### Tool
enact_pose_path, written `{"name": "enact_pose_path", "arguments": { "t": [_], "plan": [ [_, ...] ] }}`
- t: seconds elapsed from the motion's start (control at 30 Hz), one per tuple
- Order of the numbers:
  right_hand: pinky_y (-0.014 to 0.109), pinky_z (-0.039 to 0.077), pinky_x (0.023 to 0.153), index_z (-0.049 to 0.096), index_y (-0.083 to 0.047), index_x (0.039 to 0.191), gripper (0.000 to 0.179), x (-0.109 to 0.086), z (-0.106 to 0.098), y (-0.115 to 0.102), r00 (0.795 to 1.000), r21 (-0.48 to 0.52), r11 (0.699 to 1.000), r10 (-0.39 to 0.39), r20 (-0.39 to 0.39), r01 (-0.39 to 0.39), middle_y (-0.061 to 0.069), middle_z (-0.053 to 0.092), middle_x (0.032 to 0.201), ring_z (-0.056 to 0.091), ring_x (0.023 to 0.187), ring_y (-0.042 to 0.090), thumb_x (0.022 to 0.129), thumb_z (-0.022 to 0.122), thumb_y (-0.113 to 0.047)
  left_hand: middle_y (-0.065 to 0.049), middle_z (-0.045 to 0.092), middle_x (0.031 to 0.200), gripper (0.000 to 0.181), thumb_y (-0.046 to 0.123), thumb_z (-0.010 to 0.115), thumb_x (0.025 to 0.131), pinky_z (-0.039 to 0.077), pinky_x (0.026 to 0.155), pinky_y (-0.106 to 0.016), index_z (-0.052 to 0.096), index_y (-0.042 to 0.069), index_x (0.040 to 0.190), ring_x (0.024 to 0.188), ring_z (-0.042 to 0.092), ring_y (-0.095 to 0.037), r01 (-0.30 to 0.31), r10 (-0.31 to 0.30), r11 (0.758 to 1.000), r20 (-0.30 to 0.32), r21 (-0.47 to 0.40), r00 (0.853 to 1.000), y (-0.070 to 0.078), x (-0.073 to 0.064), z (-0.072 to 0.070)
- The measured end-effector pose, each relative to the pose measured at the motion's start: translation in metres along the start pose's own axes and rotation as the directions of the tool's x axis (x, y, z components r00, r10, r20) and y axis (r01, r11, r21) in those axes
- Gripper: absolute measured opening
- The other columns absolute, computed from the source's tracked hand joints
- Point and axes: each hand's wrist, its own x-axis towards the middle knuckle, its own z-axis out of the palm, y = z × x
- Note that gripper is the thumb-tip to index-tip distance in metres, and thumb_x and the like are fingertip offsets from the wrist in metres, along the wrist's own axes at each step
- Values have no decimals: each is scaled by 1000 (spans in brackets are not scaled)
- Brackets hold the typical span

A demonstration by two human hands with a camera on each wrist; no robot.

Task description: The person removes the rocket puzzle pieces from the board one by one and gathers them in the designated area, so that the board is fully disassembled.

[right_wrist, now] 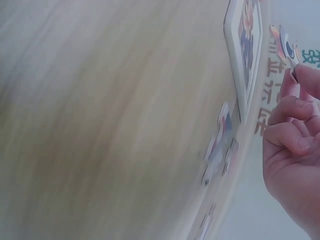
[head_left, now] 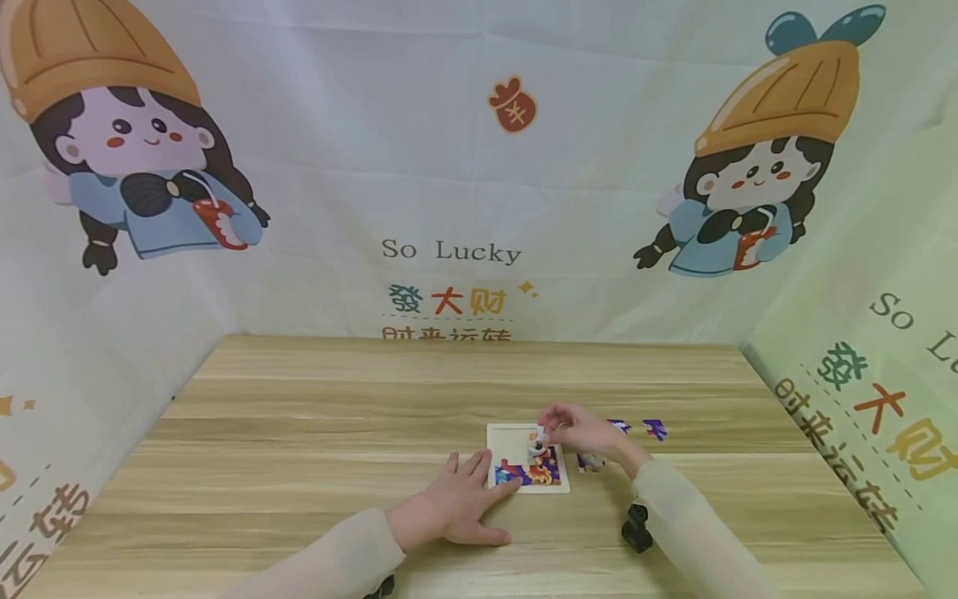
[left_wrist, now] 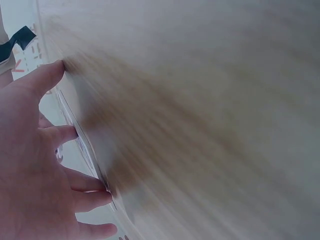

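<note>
A small puzzle tray with a pale rim lies on the wooden table, its lower part filled with colourful jigsaw pieces. Over the tray's right side, my right hand pinches a jigsaw piece between thumb and fingertips. That piece stands raised off the tray in the right wrist view. My left hand is spread flat at the tray's lower left, fingers extended. In the left wrist view, fingertips of the left hand lie right at the tray's edge.
Loose jigsaw pieces lie right of the tray: one beside its edge, one partly behind the right hand, and one farther right. Printed cloth hangs behind and beside the wooden table. A black wrist device sits under the right sleeve.
</note>
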Motion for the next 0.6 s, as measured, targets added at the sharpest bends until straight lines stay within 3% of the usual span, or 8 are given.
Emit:
{"name": "enact_pose_path", "arguments": {
  "t": [0.33, 0.6],
  "plan": [
    [32, 44, 68, 51, 6, 102, 25, -20, -19, 13, 999, 101, 995, 16, 49, -21, 9, 53, 86, 50, 79, 20, 81, 58, -5, -22, 22, 139, 71, 64, 44, 78, 18, 98, -53, 30, 29, 138, 128, 18, -32, -6, 6, 1000, -14, 0, 1000, 0, -1, 0],
    [35, 43, 69, 52, 4, 100, 22, -39, -33, 20, 999, 81, 995, 51, 19, -53, 8, 51, 87, 48, 80, 20, 80, 58, -4, -22, 22, 139, 70, 64, 45, 78, 18, 98, -53, 30, 29, 138, 128, 19, -32, -14, 14, 1000, -23, 5, 1000, 0, -2, 0]
  ]
}}
